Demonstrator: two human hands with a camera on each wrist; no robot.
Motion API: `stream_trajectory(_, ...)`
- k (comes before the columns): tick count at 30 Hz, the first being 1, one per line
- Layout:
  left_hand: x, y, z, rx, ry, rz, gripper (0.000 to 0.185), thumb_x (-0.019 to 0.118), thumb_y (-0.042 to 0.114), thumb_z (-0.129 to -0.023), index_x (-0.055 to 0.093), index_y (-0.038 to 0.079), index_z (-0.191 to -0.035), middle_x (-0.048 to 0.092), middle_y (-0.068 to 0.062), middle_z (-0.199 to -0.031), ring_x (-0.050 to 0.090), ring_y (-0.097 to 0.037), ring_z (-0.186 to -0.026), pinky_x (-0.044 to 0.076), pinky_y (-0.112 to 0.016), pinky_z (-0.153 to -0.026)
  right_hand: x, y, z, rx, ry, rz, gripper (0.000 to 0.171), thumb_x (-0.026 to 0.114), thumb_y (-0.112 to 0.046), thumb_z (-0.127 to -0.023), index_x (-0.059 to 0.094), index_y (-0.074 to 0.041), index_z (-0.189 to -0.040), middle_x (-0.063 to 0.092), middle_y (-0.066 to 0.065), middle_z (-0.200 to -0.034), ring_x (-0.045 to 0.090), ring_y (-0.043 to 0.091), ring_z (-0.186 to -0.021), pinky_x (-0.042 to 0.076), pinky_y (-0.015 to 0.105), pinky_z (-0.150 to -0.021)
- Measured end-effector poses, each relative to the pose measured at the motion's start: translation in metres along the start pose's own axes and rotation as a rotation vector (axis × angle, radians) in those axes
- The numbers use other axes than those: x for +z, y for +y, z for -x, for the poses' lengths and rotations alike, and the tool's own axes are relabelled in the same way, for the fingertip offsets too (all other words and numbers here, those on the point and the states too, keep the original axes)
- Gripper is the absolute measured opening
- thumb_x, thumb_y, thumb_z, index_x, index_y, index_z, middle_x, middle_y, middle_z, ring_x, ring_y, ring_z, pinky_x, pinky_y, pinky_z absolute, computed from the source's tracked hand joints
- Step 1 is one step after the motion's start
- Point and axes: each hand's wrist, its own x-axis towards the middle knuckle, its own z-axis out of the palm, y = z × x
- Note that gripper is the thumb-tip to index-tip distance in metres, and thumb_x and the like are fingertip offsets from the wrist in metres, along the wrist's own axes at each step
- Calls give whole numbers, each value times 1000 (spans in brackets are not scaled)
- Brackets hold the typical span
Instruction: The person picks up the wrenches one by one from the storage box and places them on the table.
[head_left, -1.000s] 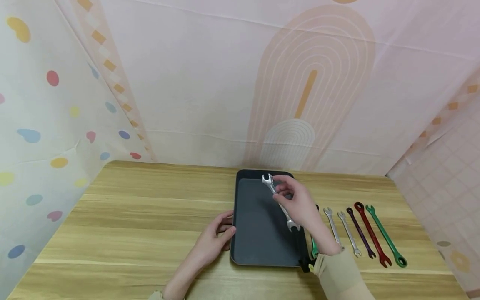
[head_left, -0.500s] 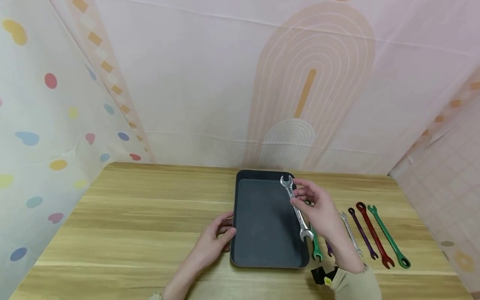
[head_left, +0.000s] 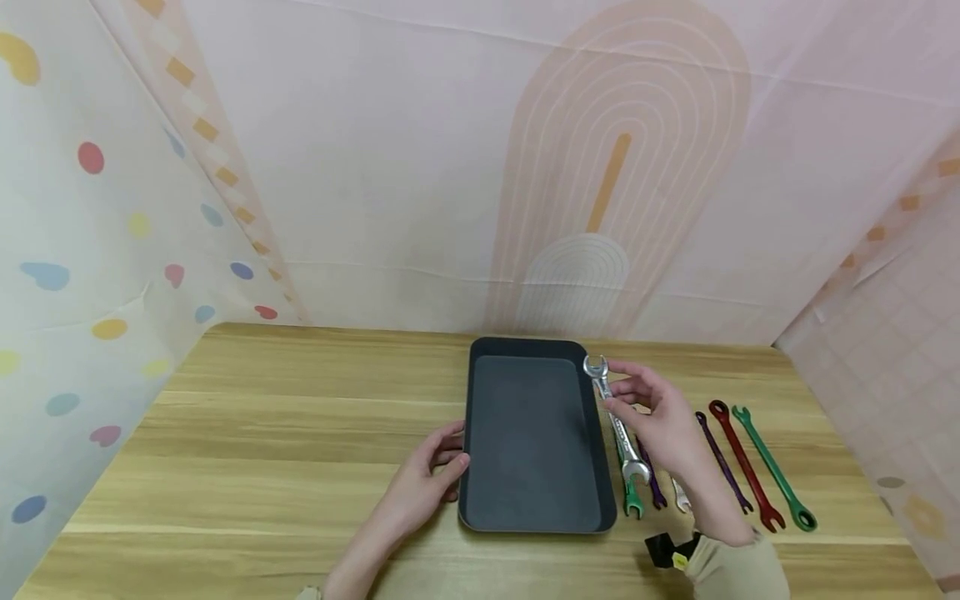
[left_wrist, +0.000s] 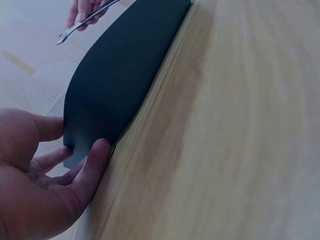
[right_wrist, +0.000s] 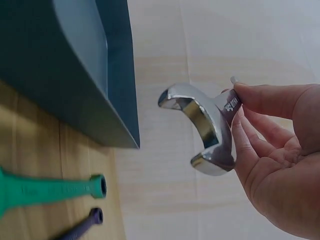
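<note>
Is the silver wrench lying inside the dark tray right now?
No, the right hand holds the silver wrench in the air beside the empty tray.

Looking down from head height across the table (head_left: 300,433), tray (head_left: 480,350) at twelve o'clock. Hugging the tabletop at the left wrist, facing along the tray (left_wrist: 125,70). Sitting close beside the wrench (right_wrist: 205,130) at the right wrist; sharing tray and wrench.
</note>
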Motion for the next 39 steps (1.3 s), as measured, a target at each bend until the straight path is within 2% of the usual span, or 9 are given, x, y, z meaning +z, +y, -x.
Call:
stream_trajectory(5,-1,-1,0,-2,3,2,49,61,11,-106,50,6,-154,63,-21,-144,65,-29,-123,60,-37,-72,-13,7,5,16,7,-10,46,69,-5,-100,59,-5,-144,73,21,-117,63,-1,-94,55,21,-74)
stream_trajectory(13,-2,-1,0,8,6,6,49,61,10,-106,50,5,-154,62,-21,-145,65,-29,-123,60,-36,-73,-33,25,10,38,47,47,47,69,-5,-100,58,-4,-145,74,18,-114,63,-6,-91,54,19,-73)
stream_trajectory(16,-3,-1,-1,8,7,8,49,60,10,-106,50,5,-153,63,-22,-144,65,-29,-122,60,-36,-72,-41,32,13,30,59,71,47,70,-5,-99,58,-3,-145,75,9,-110,64,-6,-89,55,19,-74)
stream_trajectory(20,-4,-1,-1,3,6,4,49,60,9,-106,50,5,-153,63,-22,-144,66,-29,-121,60,-36,-72,-52,43,16,34,68,69,47,69,-4,-100,56,0,-145,71,-16,-100,63,-6,-87,55,19,-73)
stream_trajectory(23,-5,-1,-1,0,10,-2,49,60,9,-106,50,5,-153,63,-22,-144,66,-29,-121,60,-36,-72,-60,50,16,28,93,60,47,68,-4,-100,55,2,-145,65,-29,-94,63,-7,-87,55,17,-73)
stream_trajectory(31,-1,0,-4,8,11,4,48,60,9,-106,51,5,-153,63,-22,-143,66,-30,-121,60,-37,-73,-85,59,17,24,154,99,47,67,-5,-102,53,5,-145,62,-35,-94,63,-10,-86,55,14,-73)
stream_trajectory(33,1,0,-4,11,4,4,48,60,10,-106,51,5,-153,63,-22,-143,66,-30,-122,60,-36,-73,-94,65,20,29,172,89,43,67,-5,-101,57,-3,-143,63,-35,-94,63,-10,-85,55,13,-72)
stream_trajectory(35,2,0,-5,13,0,4,49,60,10,-106,50,5,-153,63,-22,-143,66,-29,-121,60,-36,-73,-104,72,23,28,186,5,40,66,0,-100,62,-13,-138,67,-32,-94,65,-9,-84,56,11,-72)
stream_trajectory(39,1,-1,-6,11,3,5,49,60,10,-106,50,5,-154,63,-22,-143,66,-28,-120,59,-35,-72,-122,87,31,32,212,-121,50,65,7,-99,64,-36,-126,71,-27,-93,68,-7,-81,55,9,-70)
